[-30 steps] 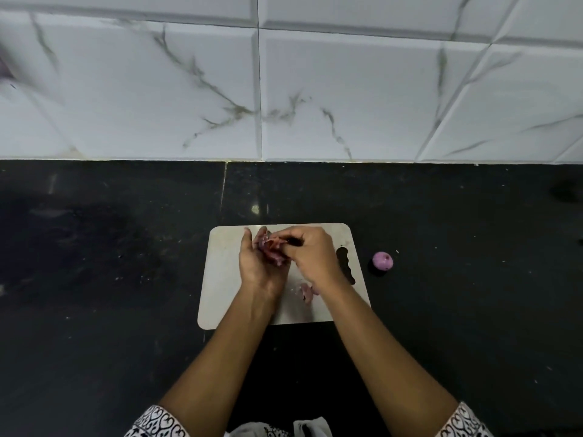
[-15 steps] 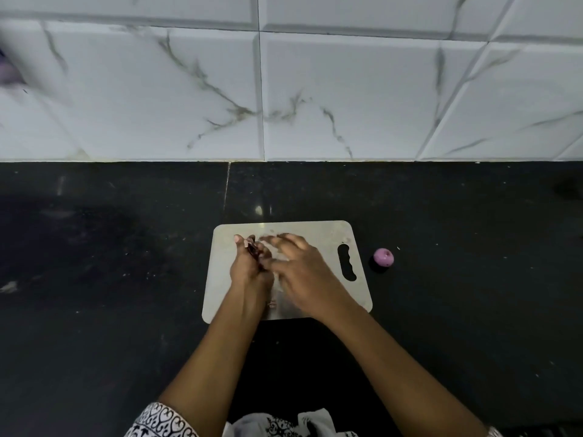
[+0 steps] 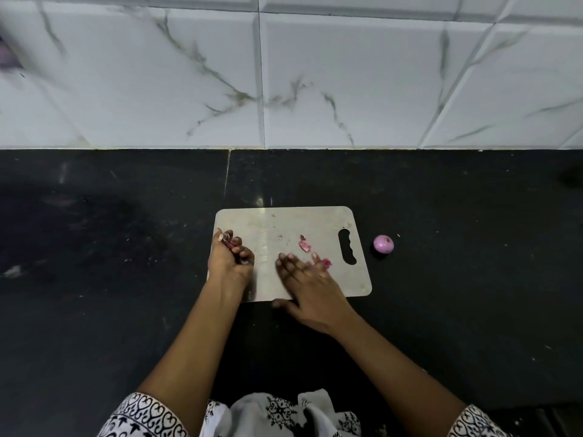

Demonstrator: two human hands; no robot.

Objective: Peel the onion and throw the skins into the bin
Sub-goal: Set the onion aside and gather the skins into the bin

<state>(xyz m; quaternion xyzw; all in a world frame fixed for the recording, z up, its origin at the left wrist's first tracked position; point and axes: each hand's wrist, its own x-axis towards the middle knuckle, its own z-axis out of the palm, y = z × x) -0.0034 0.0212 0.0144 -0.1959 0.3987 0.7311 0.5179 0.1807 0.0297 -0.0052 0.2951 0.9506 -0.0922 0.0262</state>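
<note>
A peeled purple onion point(image 3: 383, 244) sits on the black counter just right of the steel cutting board point(image 3: 284, 222). My left hand point(image 3: 229, 260) is curled at the board's left edge and grips a bunch of red onion skins point(image 3: 229, 242). My right hand point(image 3: 307, 282) lies flat on the board with its fingers straight. One loose skin piece point(image 3: 304, 245) lies on the board beyond those fingers. Another skin bit point(image 3: 326, 263) sits at the fingertips. No bin is in view.
The black counter point(image 3: 126, 247) stretches wide on both sides of the board and ends at a white marble-tiled wall point(image 3: 284, 74) behind. A blurred purple shape point(image 3: 6, 56) shows at the far left edge of the wall.
My hands have come apart. The left has drawn to the board's left edge with the skins, and the right has slid rightward, flat over the board toward the loose pieces.
</note>
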